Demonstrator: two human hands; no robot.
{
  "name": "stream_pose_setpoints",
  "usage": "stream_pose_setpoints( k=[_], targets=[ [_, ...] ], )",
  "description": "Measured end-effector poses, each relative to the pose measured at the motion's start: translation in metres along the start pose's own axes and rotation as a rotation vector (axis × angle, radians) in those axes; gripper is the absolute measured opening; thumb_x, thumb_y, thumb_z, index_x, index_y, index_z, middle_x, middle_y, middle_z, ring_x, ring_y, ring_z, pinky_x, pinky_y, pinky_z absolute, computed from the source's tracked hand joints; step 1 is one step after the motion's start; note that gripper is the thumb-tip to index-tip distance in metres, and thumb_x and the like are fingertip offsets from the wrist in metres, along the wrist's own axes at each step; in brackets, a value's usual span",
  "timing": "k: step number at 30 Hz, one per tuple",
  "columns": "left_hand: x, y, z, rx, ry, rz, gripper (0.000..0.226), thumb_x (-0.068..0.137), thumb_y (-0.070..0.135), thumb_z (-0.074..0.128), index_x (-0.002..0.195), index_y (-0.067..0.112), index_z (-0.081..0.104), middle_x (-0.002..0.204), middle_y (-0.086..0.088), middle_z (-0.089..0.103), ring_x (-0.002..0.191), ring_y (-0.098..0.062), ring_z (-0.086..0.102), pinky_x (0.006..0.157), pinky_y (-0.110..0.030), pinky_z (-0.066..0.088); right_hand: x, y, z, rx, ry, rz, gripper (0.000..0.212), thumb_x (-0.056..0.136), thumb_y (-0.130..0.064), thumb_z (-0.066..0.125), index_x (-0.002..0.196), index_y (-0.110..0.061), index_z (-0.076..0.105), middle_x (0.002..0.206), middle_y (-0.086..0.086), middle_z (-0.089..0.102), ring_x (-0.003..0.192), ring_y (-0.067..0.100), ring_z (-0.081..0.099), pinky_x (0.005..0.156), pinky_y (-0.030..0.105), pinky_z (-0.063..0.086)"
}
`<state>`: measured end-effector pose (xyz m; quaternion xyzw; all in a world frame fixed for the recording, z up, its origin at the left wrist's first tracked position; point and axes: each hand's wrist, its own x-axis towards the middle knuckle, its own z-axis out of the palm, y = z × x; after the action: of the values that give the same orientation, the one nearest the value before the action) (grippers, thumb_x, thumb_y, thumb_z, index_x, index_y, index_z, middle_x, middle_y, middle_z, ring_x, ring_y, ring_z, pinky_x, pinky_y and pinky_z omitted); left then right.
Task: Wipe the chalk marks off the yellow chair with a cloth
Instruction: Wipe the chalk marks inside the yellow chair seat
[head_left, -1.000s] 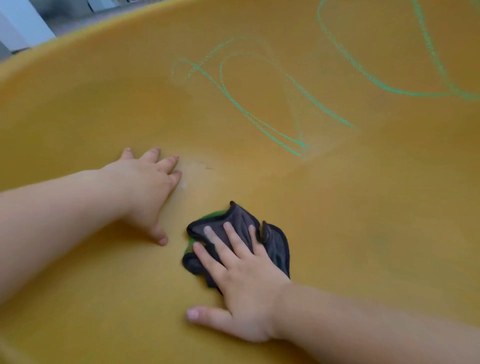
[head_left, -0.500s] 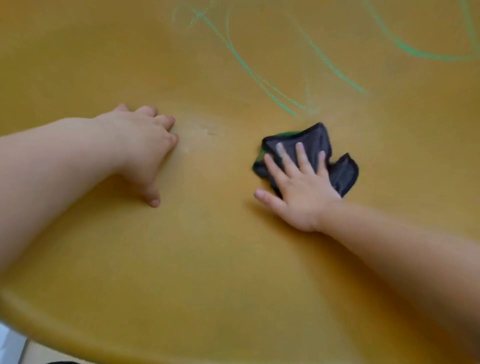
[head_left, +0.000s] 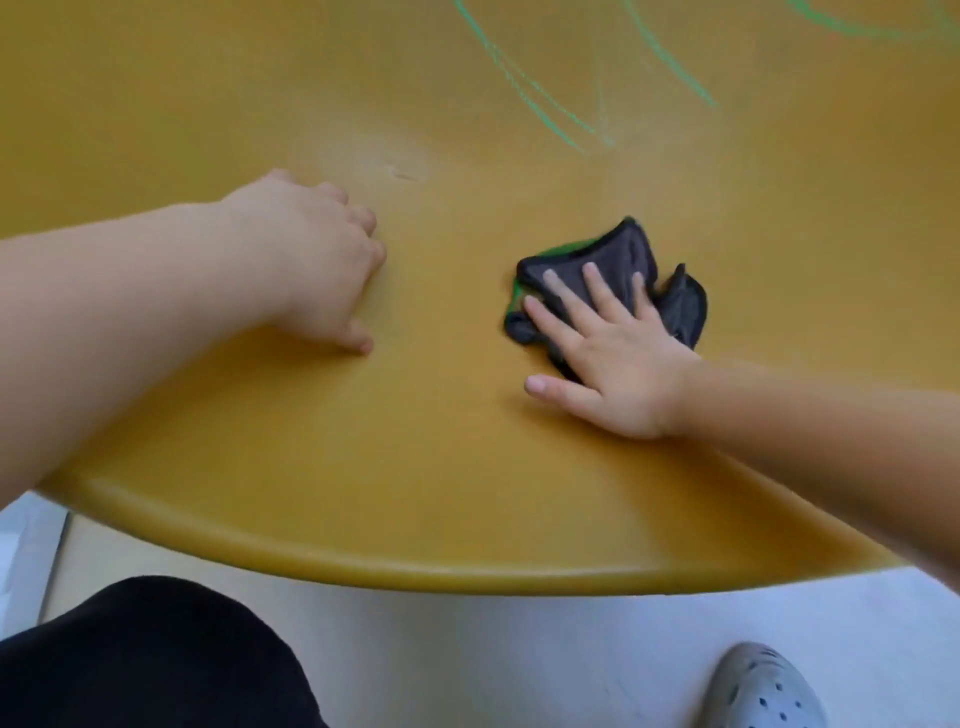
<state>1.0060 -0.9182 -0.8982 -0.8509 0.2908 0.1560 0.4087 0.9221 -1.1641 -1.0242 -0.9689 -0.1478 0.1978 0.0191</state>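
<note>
The yellow chair (head_left: 441, 467) fills most of the view, its rounded front rim curving across the lower part. Green chalk marks (head_left: 540, 98) loop over the seat near the top, with another green line (head_left: 857, 28) at the top right. A crumpled dark grey cloth (head_left: 631, 254) with a green edge lies on the seat right of centre. My right hand (head_left: 608, 358) presses flat on the cloth, fingers spread and pointing up-left. My left hand (head_left: 317, 260) rests on the bare seat to the left, fingers curled, holding nothing.
Below the chair's rim is a pale floor (head_left: 519, 654). My dark-clothed knee (head_left: 145, 660) shows at the bottom left and a grey perforated shoe (head_left: 763, 691) at the bottom right. A white edge (head_left: 26, 551) stands at the far left.
The view has tilted down, so the rim, floor and shoe now show. My right hand carried the cloth up toward the marks, and now it sits lower and farther from them. The left hand stays planted.
</note>
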Motion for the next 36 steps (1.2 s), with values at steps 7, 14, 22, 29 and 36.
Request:
stream_pose_setpoints(
  k=[7,14,22,29,36],
  targets=[
    [-0.012,0.008,0.004,-0.035,-0.019,-0.008,0.092,0.077,0.087,0.036,0.151,0.032,0.034,0.155,0.004,0.037,0.138,-0.024,0.04,0.104,-0.046,0.045,-0.09,-0.06,0.001,0.099,-0.145,-0.65,0.079,0.09,-0.078,0.01,0.158,-0.045,-0.012,0.167,-0.014,-0.025,0.152,0.019,-0.03,0.12,0.05,-0.024],
    [-0.018,-0.012,0.013,-0.04,0.004,-0.063,0.091,0.077,0.089,0.034,0.15,0.035,0.032,0.152,0.006,0.039,0.135,-0.023,0.042,0.101,-0.044,0.045,0.02,0.033,-0.006,0.071,0.125,0.097,0.081,0.078,-0.088,-0.014,0.153,-0.057,-0.011,0.169,-0.009,-0.02,0.154,0.032,-0.024,0.118,0.067,-0.013],
    [-0.013,-0.077,0.011,0.115,0.016,-0.167,0.089,0.079,0.086,0.036,0.153,0.036,0.027,0.157,0.001,0.032,0.14,-0.024,0.037,0.106,-0.049,0.038,0.081,-0.106,-0.028,0.254,0.205,-0.149,0.09,0.086,-0.086,0.001,0.159,-0.036,-0.017,0.166,-0.001,-0.03,0.148,0.036,-0.034,0.117,0.068,-0.014],
    [0.026,-0.146,-0.005,0.296,0.248,-0.222,0.085,0.09,0.071,0.038,0.159,0.037,0.0,0.169,-0.005,-0.001,0.154,-0.033,0.006,0.119,-0.065,0.01,0.128,-0.007,-0.035,0.097,0.426,0.161,0.07,0.088,-0.081,-0.008,0.152,-0.055,-0.018,0.165,-0.003,-0.031,0.148,0.036,-0.035,0.117,0.064,-0.019],
    [0.057,-0.208,-0.032,0.392,0.463,-0.346,0.092,0.079,0.085,0.015,0.156,0.042,-0.011,0.166,-0.002,-0.02,0.152,-0.042,0.0,0.115,-0.072,0.007,0.164,0.055,-0.052,0.276,0.703,0.573,0.068,0.093,-0.07,-0.01,0.157,-0.046,-0.014,0.166,0.003,-0.03,0.152,0.037,-0.025,0.118,0.067,-0.013]
  ],
)
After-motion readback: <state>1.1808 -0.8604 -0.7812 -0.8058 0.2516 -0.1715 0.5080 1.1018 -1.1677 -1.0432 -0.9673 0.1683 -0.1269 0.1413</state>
